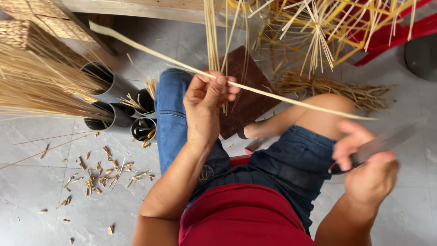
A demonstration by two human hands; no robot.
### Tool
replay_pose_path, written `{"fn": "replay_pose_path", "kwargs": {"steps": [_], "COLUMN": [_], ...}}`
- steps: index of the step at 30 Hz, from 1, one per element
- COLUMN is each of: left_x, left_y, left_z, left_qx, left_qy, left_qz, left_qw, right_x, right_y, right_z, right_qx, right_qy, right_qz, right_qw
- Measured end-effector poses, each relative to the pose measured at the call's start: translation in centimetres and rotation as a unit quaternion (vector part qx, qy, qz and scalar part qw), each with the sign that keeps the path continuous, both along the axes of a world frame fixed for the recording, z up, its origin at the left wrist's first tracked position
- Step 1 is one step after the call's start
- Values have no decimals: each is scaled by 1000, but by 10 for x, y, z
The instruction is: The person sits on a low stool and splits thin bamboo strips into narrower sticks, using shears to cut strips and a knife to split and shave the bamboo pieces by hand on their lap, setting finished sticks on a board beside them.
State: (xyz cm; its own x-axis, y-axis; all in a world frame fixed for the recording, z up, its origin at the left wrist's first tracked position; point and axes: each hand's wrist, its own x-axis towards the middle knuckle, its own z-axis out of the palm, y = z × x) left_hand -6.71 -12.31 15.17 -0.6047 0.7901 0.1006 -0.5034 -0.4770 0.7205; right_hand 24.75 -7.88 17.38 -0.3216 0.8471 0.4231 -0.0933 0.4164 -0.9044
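Head view: grey tubes (109,86) holding straw bundles (41,89) beside hands.

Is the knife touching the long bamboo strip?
Apart. In the head view the knife in the right hand sits below the end of the bamboo strip, with grey floor showing between them. The left hand pinches the strip.

Long pale bamboo strip (255,89), slanted

A basket-weaving workshop: cane bundles (41,86) in grey tubes (111,84), woven baskets (34,20), shavings (98,175) on tiled floor (36,200).
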Motion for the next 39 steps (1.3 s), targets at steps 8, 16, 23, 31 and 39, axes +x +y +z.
{"fn": "replay_pose_path", "kwargs": {"steps": [8, 16, 23, 31, 39], "left_x": [72, 74, 43, 49, 54], "left_y": [-22, -62, -51, -48, -46], "left_z": [-8, 34, 48, 4, 7], "left_qx": [-48, -115, -67, -146, -176], "left_qy": [-172, 292, 613, 208, 138], "left_qz": [-197, -213, 36, -333, -374], "left_qw": [964, 925, 786, 908, 900], "right_x": [-38, -19, -14, -24, -45], "right_y": [-17, -1, 0, -5, -22], "right_z": [9, 4, 1, 9, 5], "right_qx": [-175, -268, -293, -256, -187], "right_qy": [-15, 111, 157, 117, -71], "right_qz": [164, 172, 232, 195, 178], "right_qw": [971, 941, 914, 940, 964]}}
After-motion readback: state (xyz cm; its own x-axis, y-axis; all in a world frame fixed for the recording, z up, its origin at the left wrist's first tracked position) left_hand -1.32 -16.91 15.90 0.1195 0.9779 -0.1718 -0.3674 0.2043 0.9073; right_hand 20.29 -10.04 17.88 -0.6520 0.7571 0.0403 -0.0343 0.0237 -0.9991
